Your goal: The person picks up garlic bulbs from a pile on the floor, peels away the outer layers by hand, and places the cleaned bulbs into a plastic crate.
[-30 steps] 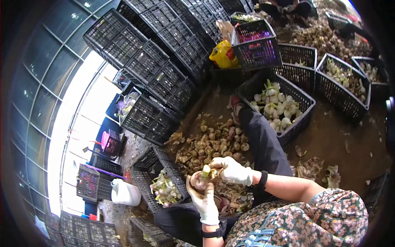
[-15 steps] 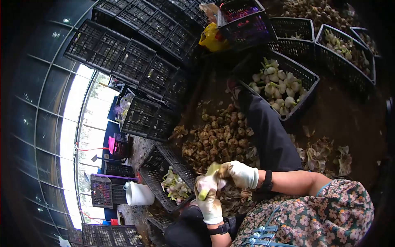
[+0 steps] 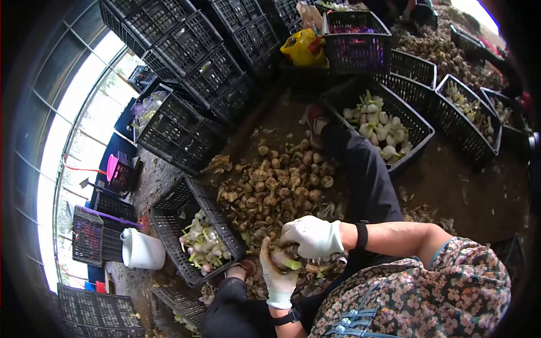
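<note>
My left hand [image 3: 277, 276], in a white glove with a dirty thumb, holds a garlic bulb [image 3: 280, 258] with a cut green stem pointing to the lower right. My right hand [image 3: 311, 236], also gloved, is closed with its fingers curled against the bulb's upper side; its fingertips are partly hidden. Just beyond both hands, a heap of brown, soil-covered garlic bulbs [image 3: 282, 183] lies on the ground. Loose garlic skins [image 3: 321, 276] are strewn beneath the hands, between my legs.
Left of the heap, a black crate [image 3: 163, 217] holds pale garlic with green stems. Another crate [image 3: 417, 149] of white bulbs stands beyond my outstretched leg [image 3: 369, 174]. Stacked crates [image 3: 191, 62] rise at the back left, near a white bucket [image 3: 143, 250]. A yellow bag [image 3: 304, 48] lies behind.
My view has tilted and shifted, bringing more of the background into sight. The garlic has turned in my left hand, its green stem now pointing lower right. My right hand has moved over it.
</note>
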Action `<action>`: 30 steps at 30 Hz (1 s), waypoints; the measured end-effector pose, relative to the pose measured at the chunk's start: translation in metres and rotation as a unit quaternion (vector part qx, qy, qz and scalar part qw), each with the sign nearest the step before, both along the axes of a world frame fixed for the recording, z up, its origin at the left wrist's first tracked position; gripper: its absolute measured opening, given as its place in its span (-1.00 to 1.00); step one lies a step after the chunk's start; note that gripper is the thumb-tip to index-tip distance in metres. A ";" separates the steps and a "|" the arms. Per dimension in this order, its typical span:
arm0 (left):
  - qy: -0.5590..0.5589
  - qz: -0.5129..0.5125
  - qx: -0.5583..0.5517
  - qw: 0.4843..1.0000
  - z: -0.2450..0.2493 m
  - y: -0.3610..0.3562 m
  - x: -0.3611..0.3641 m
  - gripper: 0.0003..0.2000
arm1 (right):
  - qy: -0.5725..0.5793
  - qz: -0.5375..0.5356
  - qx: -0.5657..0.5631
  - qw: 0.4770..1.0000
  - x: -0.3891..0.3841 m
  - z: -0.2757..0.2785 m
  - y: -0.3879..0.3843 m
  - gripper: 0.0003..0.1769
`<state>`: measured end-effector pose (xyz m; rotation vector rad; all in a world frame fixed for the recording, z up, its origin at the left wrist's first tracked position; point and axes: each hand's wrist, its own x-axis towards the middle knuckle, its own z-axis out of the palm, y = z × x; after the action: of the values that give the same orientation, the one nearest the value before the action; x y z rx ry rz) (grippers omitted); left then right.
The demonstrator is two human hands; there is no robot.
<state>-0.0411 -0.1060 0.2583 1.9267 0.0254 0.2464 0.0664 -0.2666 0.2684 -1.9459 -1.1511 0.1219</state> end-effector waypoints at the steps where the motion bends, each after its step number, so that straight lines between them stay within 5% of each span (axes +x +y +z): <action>1: 0.037 0.005 -0.031 0.999 0.000 0.001 -0.001 -0.05 | -0.027 0.004 -0.044 0.999 0.002 0.004 0.004 -0.64; 5: 0.000 -0.016 0.101 0.995 -0.022 0.016 0.001 0.02 | -0.085 0.025 -0.129 0.988 -0.001 0.013 0.017 -0.68; 7: 0.018 -0.019 0.055 0.998 -0.019 0.014 -0.002 0.03 | -0.177 0.034 -0.100 0.979 -0.002 0.008 0.020 -0.71; 10: 0.031 -0.028 0.052 0.998 -0.013 0.010 -0.006 -0.04 | -0.135 0.017 -0.087 0.987 -0.003 0.004 0.021 -0.72; 13: -0.030 0.021 -0.089 0.995 -0.029 0.014 -0.004 -0.06 | -0.074 -0.018 -0.094 0.993 0.002 0.004 0.017 -0.72; 15: -0.033 0.014 -0.073 0.997 -0.033 0.017 -0.008 -0.09 | -0.022 -0.041 -0.011 0.999 0.000 -0.004 0.014 -0.70; 20: -0.013 0.031 -0.010 0.999 -0.016 0.002 -0.009 -0.11 | -0.068 0.039 -0.136 0.988 -0.001 0.011 0.009 -0.75; 24: 0.008 0.022 -0.041 0.999 -0.011 -0.006 -0.012 -0.14 | -0.127 0.023 -0.117 0.985 -0.014 0.008 0.012 -0.75; 30: -0.007 0.010 0.064 0.998 -0.030 0.009 -0.013 -0.16 | -0.107 -0.014 -0.127 0.986 -0.021 0.004 0.014 -0.74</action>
<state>-0.0543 -0.0966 0.2286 2.0524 0.0205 0.2803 0.0458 -0.2527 0.2728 -2.2417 -1.2981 0.0467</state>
